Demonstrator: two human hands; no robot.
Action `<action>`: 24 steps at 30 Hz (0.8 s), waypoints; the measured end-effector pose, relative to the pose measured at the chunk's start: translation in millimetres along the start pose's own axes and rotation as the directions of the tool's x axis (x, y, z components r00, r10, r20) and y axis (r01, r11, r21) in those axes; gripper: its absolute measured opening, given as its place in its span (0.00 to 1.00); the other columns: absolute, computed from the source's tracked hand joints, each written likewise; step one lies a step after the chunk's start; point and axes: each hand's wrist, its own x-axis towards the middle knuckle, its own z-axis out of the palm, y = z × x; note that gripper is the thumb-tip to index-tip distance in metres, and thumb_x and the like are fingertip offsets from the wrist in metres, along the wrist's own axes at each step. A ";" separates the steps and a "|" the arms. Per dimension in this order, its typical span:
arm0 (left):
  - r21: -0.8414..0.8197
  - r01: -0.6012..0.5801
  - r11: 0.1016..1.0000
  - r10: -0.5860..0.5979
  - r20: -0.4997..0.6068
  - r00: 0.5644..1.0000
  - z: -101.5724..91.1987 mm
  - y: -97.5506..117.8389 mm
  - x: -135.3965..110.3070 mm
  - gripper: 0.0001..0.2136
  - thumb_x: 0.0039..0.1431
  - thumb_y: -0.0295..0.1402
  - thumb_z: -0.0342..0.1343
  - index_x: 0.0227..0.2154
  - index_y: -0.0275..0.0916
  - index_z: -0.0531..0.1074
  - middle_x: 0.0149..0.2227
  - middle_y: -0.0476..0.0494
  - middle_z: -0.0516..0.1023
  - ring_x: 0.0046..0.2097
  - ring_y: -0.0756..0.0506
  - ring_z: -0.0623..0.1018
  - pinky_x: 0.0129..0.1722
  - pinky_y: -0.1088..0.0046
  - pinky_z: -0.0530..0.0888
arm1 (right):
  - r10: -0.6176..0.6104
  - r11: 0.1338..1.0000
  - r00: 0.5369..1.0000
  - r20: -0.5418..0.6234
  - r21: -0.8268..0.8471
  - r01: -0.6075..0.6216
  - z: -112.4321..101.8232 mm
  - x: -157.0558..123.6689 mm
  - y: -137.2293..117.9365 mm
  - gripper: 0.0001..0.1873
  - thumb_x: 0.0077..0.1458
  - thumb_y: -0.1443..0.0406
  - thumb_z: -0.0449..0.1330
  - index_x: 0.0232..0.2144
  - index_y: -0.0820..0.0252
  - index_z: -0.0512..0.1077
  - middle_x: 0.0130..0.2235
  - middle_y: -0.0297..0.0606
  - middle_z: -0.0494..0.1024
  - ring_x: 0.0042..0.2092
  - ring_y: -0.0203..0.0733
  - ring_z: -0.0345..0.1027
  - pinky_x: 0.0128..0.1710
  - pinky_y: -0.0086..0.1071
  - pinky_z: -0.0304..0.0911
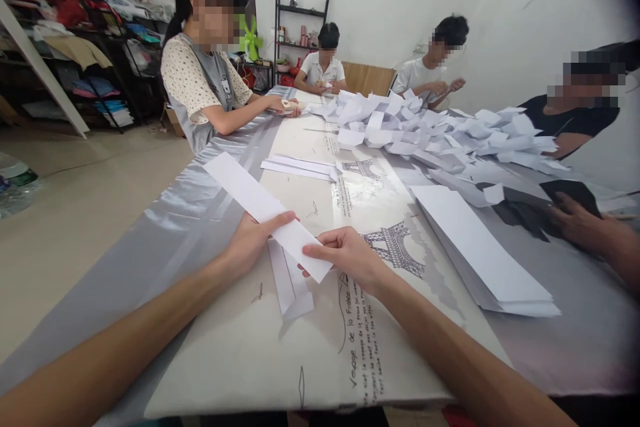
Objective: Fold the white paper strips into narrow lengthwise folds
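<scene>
A long white paper strip [250, 193] slants across the middle of the view, held between both my hands above the table. My left hand [255, 240] is closed on its middle, thumb on top. Near the strip's lower right end, my right hand [345, 253] pinches it between thumb and fingers. Beneath it, a folded white paper piece [290, 287] lies on the printed tablecloth [225, 347]. Farther off are some flat folded strips [300, 167]. To the right of my right hand rests a stack of white paper sheets [480, 247].
A large heap of folded white papers [400, 123] covers the table's far right. A co-worker [205, 73] sits at the left side, and two more people sit at the back. At the right edge, another person's hand [575, 213] touches something black [530, 210].
</scene>
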 end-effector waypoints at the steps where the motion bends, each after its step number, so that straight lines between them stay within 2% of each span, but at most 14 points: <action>1: -0.002 -0.005 1.000 0.005 -0.006 1.000 -0.7 0.7 0.2 0.13 0.52 0.41 0.69 0.30 0.35 0.78 0.32 0.42 0.80 0.34 0.43 0.79 0.36 0.67 0.74 | -0.003 1.000 1.000 0.010 0.006 0.003 0.0 -0.1 -0.1 0.17 0.56 0.51 0.67 0.32 0.59 0.83 0.34 0.42 0.85 0.37 0.43 0.78 0.41 0.36 0.71; 7: 0.002 -0.052 0.999 0.052 -0.016 0.999 -4.1 6.0 1.2 0.12 0.54 0.41 0.68 0.32 0.36 0.77 0.33 0.44 0.79 0.35 0.44 0.78 0.34 0.70 0.72 | -0.051 0.998 0.998 0.047 0.026 0.050 -0.3 -1.2 -2.1 0.21 0.60 0.49 0.63 0.33 0.60 0.82 0.36 0.43 0.84 0.36 0.42 0.80 0.36 0.34 0.72; 13: -0.022 0.030 0.999 -0.029 0.046 0.999 0.6 6.1 -2.1 0.13 0.54 0.42 0.67 0.34 0.36 0.79 0.35 0.42 0.82 0.36 0.42 0.80 0.38 0.67 0.74 | -0.085 0.996 0.995 0.044 0.014 0.085 1.1 0.4 0.5 0.20 0.61 0.50 0.62 0.32 0.60 0.82 0.34 0.42 0.84 0.35 0.41 0.79 0.35 0.34 0.72; 21: 0.027 0.018 0.999 -0.019 0.010 1.000 -3.8 5.3 0.5 0.13 0.52 0.42 0.68 0.33 0.37 0.80 0.35 0.42 0.82 0.38 0.41 0.80 0.39 0.67 0.74 | -0.038 0.999 0.997 0.063 0.021 0.037 0.5 0.7 -1.9 0.20 0.58 0.50 0.65 0.34 0.61 0.82 0.37 0.44 0.84 0.37 0.43 0.80 0.38 0.35 0.74; 24: 0.012 0.029 1.000 -0.029 0.043 0.999 -4.4 5.1 0.2 0.13 0.54 0.42 0.67 0.35 0.37 0.80 0.37 0.41 0.82 0.40 0.41 0.80 0.40 0.67 0.74 | -0.042 0.999 0.997 0.068 0.023 0.041 -0.1 -0.1 -2.2 0.19 0.58 0.51 0.65 0.34 0.62 0.82 0.37 0.44 0.84 0.37 0.42 0.80 0.37 0.34 0.73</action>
